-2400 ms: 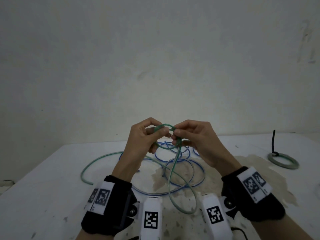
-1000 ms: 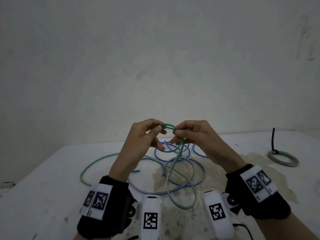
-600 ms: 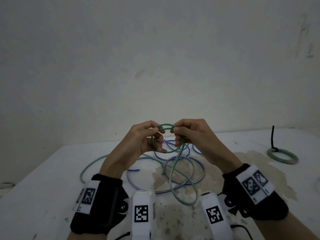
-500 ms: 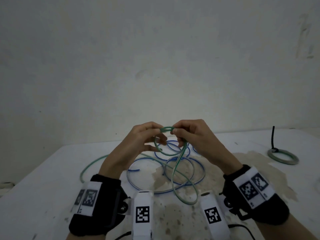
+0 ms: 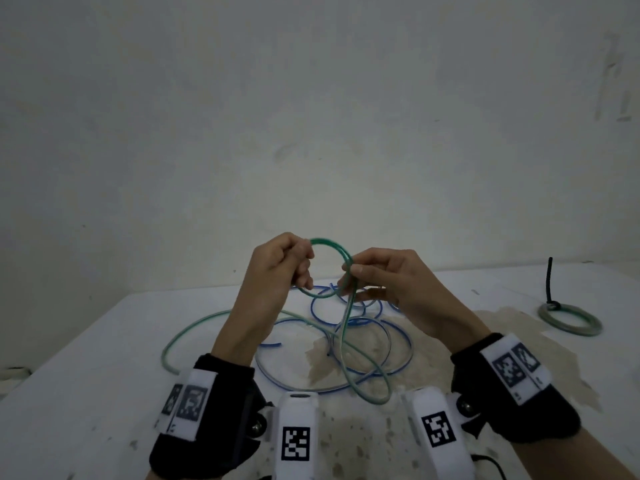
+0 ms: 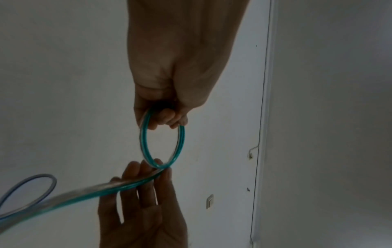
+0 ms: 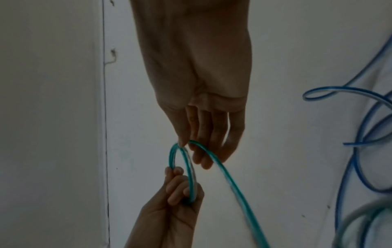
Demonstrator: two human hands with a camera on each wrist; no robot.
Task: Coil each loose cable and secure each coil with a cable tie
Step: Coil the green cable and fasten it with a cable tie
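A green cable [image 5: 331, 246] is wound into a small coil held up above the table. My left hand [image 5: 281, 263] grips the coil's left side, fingers curled round its strands [image 6: 146, 124]. My right hand [image 5: 377, 275] pinches the coil's right side between thumb and forefinger [image 7: 183, 144], where the loose tail [image 7: 229, 181] leaves it. The tail drops to the table and loops over a loose blue cable [image 5: 346, 341] lying in several rings. The coil [image 6: 162, 146] shows about two turns.
A tied grey-green coil [image 5: 569, 318] with a black cable tie [image 5: 550, 282] sticking up lies at the table's far right. The white table [image 5: 86, 393] is stained brown in the middle. A plain wall stands right behind the table.
The hands have drawn slightly apart and the left hand has risen, opening the green loop wider. More of the tail has been drawn up off the table into the coil.
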